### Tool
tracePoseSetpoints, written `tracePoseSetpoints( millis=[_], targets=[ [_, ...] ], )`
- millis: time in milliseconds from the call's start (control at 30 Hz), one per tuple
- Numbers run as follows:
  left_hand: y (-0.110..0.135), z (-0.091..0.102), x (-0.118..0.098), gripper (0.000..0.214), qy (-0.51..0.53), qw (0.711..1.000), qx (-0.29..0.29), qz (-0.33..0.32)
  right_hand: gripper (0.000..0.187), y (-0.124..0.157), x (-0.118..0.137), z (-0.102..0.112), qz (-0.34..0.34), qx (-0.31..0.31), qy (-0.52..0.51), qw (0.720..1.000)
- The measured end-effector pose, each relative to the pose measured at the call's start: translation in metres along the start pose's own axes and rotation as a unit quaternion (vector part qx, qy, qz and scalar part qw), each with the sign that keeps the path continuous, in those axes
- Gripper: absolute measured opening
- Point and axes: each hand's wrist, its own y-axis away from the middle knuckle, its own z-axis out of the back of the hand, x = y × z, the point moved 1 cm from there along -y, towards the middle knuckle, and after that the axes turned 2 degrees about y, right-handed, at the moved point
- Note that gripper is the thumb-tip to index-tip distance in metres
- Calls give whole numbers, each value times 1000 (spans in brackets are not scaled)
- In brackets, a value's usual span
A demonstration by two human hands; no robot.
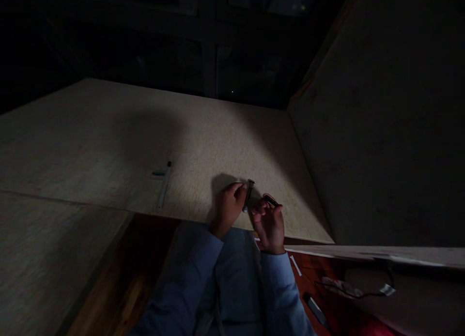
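Near the table's front edge, my left hand [230, 203] has its fingers curled together, with the fingertips at a slim dark razor-like tool [248, 196] that has a short crosswise head. The dim light hides exactly how the fingers meet it. Just to the right, my right hand [269, 225] is turned palm up. Its thumb and fingers close on a small dark elongated piece [271, 200], whose kind I cannot make out. A small gap separates the two hands.
A pale table [203, 132] spreads ahead. On its left lie a light pen-like stick [164, 186] with a dark end and a small dark green item [158, 173]. A grey panel [392, 123] rises at the right. Below it, a cable [358, 296] and a dark-and-white object [317, 311] are visible.
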Motion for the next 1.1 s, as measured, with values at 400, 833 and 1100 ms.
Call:
tracePoseSetpoints(
  millis=[400, 833, 1100],
  targets=[
    [18, 66, 27, 57, 254, 963, 80, -43, 44, 5, -13, -26, 46, -51, 305, 950],
    [20, 73, 19, 30, 189, 969, -81, -135, 36, 1, -23, -76, 30, 64, 430, 900],
    [15, 65, 31, 40, 400, 910, -64, 83, 34, 17, -17, -122, 141, 57, 481, 864]
  ],
)
